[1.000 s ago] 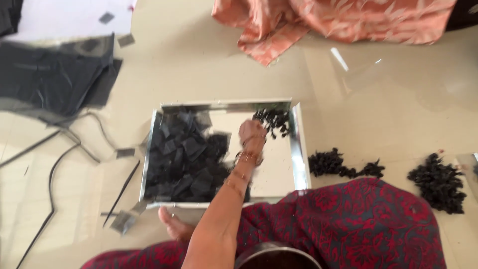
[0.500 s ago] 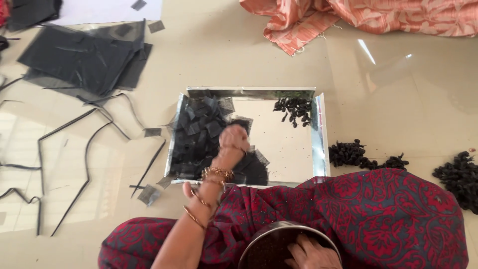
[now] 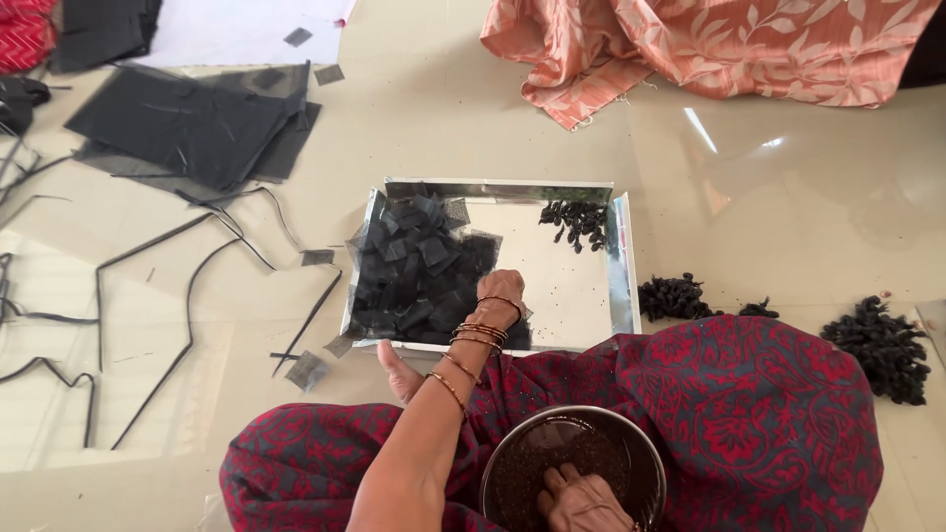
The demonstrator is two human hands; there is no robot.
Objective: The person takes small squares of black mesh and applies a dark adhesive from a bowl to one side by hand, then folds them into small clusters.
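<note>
Left hand point(image 3: 503, 294) fingers hidden among black squares point(image 3: 414, 271); right hand point(image 3: 581, 500) in bowl point(image 3: 512, 453).

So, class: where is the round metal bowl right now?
In the head view, the round metal bowl sits bottom centre on the person's lap, right hand inside it, just below the steel tray.

Bright, soft daylight from the upper right; white window glare on the glossy beige tiled floor point(image 3: 729, 138), faint shadows, sharp focus, slight edge distortion.
</note>
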